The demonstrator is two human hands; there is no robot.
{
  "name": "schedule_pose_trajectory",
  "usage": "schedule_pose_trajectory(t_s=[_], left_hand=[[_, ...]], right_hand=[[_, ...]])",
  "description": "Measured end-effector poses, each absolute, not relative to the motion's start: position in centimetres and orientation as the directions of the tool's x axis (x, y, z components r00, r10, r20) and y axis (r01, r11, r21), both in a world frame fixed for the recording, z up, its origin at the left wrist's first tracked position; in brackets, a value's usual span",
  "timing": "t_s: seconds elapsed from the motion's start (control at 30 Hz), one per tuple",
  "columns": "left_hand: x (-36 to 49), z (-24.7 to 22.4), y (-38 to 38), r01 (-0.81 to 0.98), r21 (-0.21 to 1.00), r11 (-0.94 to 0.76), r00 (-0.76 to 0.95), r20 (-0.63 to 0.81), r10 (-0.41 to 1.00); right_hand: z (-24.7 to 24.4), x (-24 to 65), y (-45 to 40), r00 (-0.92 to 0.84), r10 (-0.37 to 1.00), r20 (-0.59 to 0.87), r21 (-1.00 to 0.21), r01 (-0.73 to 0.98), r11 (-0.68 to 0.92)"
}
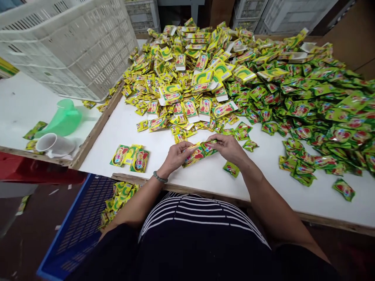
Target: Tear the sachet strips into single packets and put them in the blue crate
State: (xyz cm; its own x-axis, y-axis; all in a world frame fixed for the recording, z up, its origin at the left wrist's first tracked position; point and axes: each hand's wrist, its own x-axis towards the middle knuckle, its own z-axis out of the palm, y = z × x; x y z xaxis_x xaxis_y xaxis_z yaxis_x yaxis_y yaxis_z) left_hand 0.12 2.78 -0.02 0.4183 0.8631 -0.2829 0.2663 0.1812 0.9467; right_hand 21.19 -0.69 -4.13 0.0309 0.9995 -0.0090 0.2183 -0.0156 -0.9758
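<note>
My left hand (179, 156) is closed on a small yellow-and-green candy box (194, 156), held low over the white tabletop. Against the right end of that box, my right hand (227, 147) pinches a green candy packet (208, 147). The packet meets the box end; whether part of it is inside, I cannot tell. A loose green packet (231, 169) lies just below my right hand. Left of my left hand, a few filled-looking boxes (139, 160) lie flat near the table's front edge.
Yellow boxes and small yellow packets heap up at the back (187, 78); a pile of green packets (304, 109) covers the right. A white crate (73, 50), green scoop (66, 119) and white mug (55, 144) stand left. A blue crate (76, 230) with boxes sits below.
</note>
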Motion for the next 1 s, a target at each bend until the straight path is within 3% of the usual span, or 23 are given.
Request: schedule_pose_trajectory(t_s=[0.13, 0.3, 0.5, 0.67, 0.87, 1.0], left_hand=[[0.7, -0.2, 2.3, 0.184, 0.915, 0.359, 0.433, -0.403, 0.806], [0.8, -0.6, 1.9, 0.089, 0.857, 0.507, 0.413, -0.495, 0.764], [1.0, -0.9, 1.5, 0.049, 0.850, 0.524, 0.413, -0.495, 0.764], [1.2, -0.9, 1.4, -0.005, 0.864, 0.503, 0.351, -0.469, 0.810], [1.1, -1.2, 0.6, 0.058, 0.895, 0.443, 0.347, -0.434, 0.831], [1.0, -1.0, 0.8, 0.063, 0.913, 0.404, 0.347, -0.400, 0.848]], right_hand=[[-3.5, 20.1, -0.5, 0.114, 0.989, 0.095, -0.955, 0.292, 0.058], [-3.9, 18.6, -1.5, 0.212, 0.976, 0.052, -0.979, 0.202, 0.008], [-3.5, 17.8, -2.7, 0.113, 0.991, 0.070, -0.967, 0.251, 0.040], [-2.8, 17.3, -3.4, 0.247, 0.960, 0.132, -0.964, 0.257, 0.066], [-2.9, 16.8, -3.6, 0.081, 0.992, 0.094, -0.937, 0.343, 0.061], [-3.0, 17.6, -3.7, 0.256, 0.955, 0.152, -0.945, 0.321, 0.065]])
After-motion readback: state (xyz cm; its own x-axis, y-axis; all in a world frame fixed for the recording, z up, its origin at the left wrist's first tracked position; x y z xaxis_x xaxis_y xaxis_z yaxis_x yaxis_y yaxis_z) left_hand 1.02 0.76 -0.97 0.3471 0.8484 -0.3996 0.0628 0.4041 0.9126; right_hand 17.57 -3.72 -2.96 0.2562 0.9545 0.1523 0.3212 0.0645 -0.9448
